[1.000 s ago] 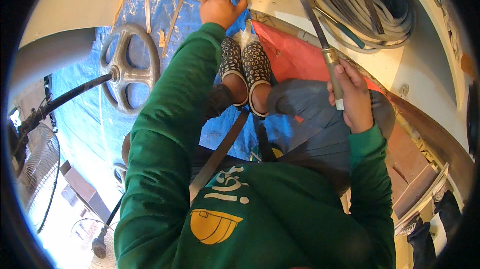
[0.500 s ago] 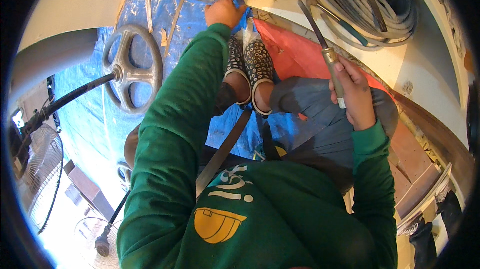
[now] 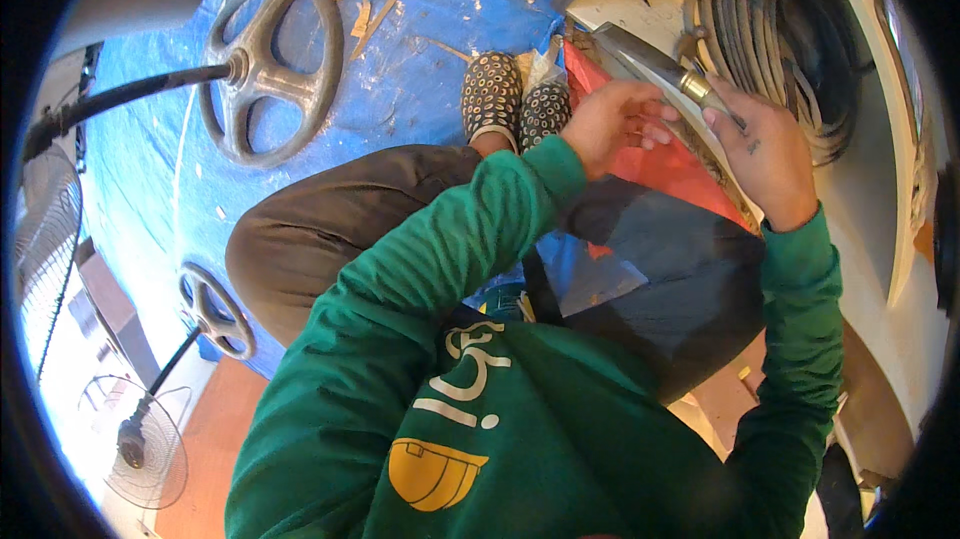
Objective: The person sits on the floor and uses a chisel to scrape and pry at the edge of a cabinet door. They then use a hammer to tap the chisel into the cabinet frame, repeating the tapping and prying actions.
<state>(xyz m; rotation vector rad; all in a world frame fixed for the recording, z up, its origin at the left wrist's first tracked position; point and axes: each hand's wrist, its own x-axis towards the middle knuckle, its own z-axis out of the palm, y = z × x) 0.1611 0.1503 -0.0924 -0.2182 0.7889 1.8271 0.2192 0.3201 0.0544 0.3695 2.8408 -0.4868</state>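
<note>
In my right hand [image 3: 765, 144] is a chisel [image 3: 650, 59] with a broad dark blade, a brass-coloured collar and a handle mostly covered by my fingers. Its blade points up and to the left, over the edge of a pale surface. My left hand [image 3: 620, 124] is just left of the chisel, fingers loosely curled and apart, with nothing visible in it. Below both hands lies red sheeting [image 3: 680, 164], next to my bent right knee.
A coil of grey hose [image 3: 780, 49] lies on the pale surface [image 3: 665, 4] at upper right. Blue tarp [image 3: 400, 89] with wood scraps covers the floor. Two round metal bases, one large [image 3: 270, 69], one smaller [image 3: 215, 311], carry stand fans at left.
My left hand has come back from the far wooden edge toward the chisel. My right hand has raised the chisel up and right, turning its blade leftward. The view has shifted.
</note>
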